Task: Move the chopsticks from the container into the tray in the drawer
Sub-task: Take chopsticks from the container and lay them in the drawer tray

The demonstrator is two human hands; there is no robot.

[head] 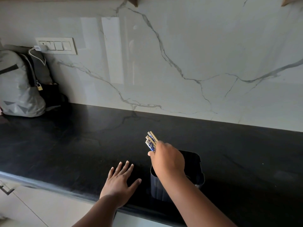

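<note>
A bundle of several wooden chopsticks [151, 140] with blue patterned ends sticks up and to the left out of my right hand [167, 159], whose fingers are curled round it. That hand is over the open mouth of a dark, square container [196, 174] standing near the front of the black countertop [82, 141]. The lower part of the chopsticks is hidden behind my hand. My left hand [119, 184] lies flat on the countertop just left of the container, fingers spread. No drawer or tray is in view.
A grey backpack [18, 84] with a small padlock leans against the marble wall at the far left, under a switch panel [56, 45] with a charger plugged in. White cabinet fronts [24, 208] sit below the counter edge.
</note>
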